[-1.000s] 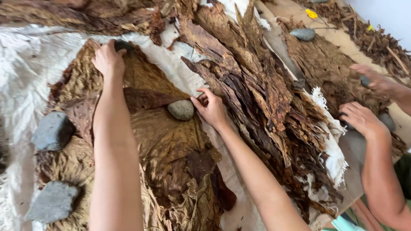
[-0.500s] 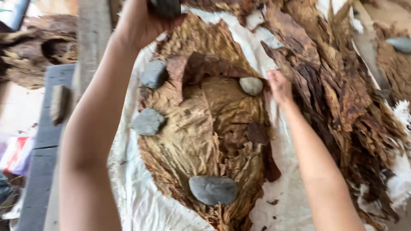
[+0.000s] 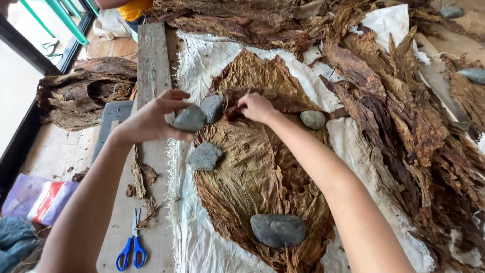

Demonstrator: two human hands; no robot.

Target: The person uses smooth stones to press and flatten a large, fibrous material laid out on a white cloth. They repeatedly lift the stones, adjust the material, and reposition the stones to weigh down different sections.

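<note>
Grey stone clenched in left hand, raised just over the left edge of the flattened brown leaf stack. Stack's long axis running from top of view toward the bottom, tip pointing away from the person. Right hand pinching a darker leaf lying crosswise near the upper part of the stack; grip closed on leaf edge, fingertips mostly hidden. Held stone just left of the right hand, nearly touching a second grey stone resting on the stack between both hands. Left hand nearer to the stack's left margin, right hand nearer to its middle.

Further out: flat stone on left edge below the held one, small rounded stone on right edge, large dark stone at the near end. White cloth under everything. Loose heap of dark crumpled leaves crowding the right side. Blue scissors on bench at lower left, well apart. Wooden plank alongside the cloth's left fringe.
</note>
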